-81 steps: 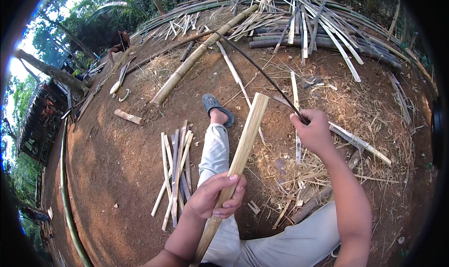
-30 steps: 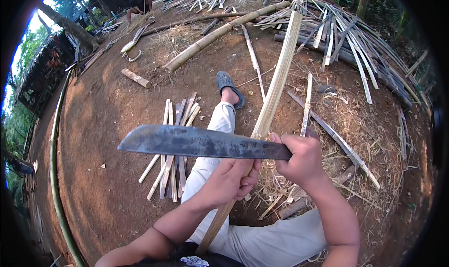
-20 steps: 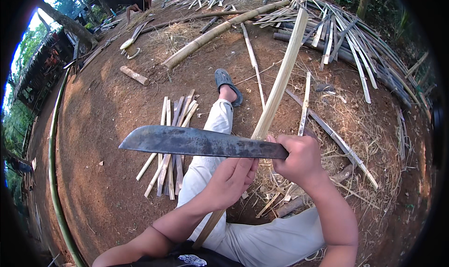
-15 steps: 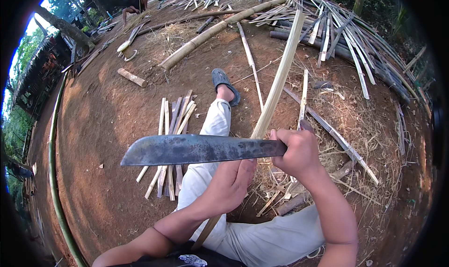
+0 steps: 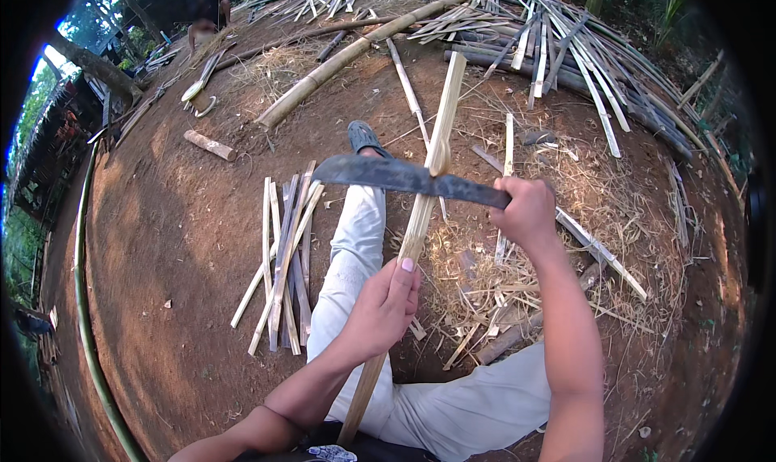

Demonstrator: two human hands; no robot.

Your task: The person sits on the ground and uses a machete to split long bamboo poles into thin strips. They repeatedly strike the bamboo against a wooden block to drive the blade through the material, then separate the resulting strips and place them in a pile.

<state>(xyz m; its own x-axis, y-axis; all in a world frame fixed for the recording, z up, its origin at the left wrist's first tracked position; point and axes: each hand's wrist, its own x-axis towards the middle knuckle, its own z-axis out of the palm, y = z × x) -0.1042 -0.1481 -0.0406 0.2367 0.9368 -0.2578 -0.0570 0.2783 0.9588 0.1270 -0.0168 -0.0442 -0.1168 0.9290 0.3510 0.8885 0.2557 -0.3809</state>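
Observation:
My left hand [image 5: 386, 307] is closed round the lower half of a long bamboo strip [image 5: 419, 223], which slants up and away from my lap. In my right hand [image 5: 525, 207] is the handle of a machete [image 5: 372, 171]; its dark, broad blade points left and lies across the strip's upper half. At the blade a curled shaving [image 5: 439, 159] stands up from the strip. The machete's handle is mostly hidden inside my fist. To the left of my leg, several split bamboo slats [image 5: 283, 260] lie in a loose bundle on the soil.
Shavings [image 5: 598, 211] and offcuts litter the ground at right. A thick bamboo pole [image 5: 339, 66] lies ahead, with a large heap of split strips [image 5: 566, 58] at far right. One green pole [image 5: 85, 316] runs along the left. A short log piece [image 5: 208, 145] lies left of my foot.
The machete has moved away from me along the strip, and a shaving has curled up at its blade. The strip's far end now appears lower, and my left hand shows fully.

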